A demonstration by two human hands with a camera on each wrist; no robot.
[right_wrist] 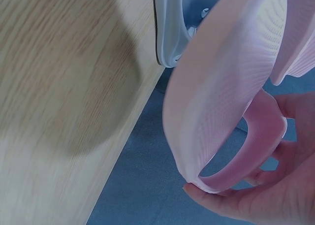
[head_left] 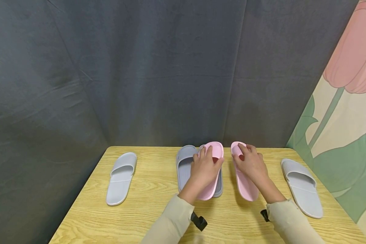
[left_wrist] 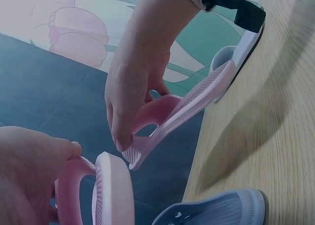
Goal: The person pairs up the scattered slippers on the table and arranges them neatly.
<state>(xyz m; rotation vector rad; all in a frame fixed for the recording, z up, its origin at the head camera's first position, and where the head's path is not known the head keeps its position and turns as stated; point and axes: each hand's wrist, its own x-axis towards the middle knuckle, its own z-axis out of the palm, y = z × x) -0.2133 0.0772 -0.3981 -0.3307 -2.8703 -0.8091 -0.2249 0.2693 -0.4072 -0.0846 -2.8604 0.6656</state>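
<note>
In the head view my left hand [head_left: 202, 170] grips a pink slipper [head_left: 208, 194] by its strap, above the right one of two blue-grey slippers [head_left: 184, 171]. Another pink slipper [head_left: 247, 188] hangs from my right hand [head_left: 252, 166], just to the right. Both pink slippers are off the table, toes toward the curtain. The right wrist view shows thumb and fingers of the right hand [right_wrist: 280, 195] around the sides of the strap [right_wrist: 263, 136]. Part of the left hand [left_wrist: 32, 173] is cut off in the left wrist view, its thumb against the strap.
A pale grey slipper [head_left: 121, 179] lies near the left edge of the wooden table [head_left: 152, 210]. Another pale grey slipper [head_left: 303, 189] lies near the right edge. Behind the table hangs a dark curtain [head_left: 170, 74], and a tulip-painted wall [head_left: 347, 118] stands at the right.
</note>
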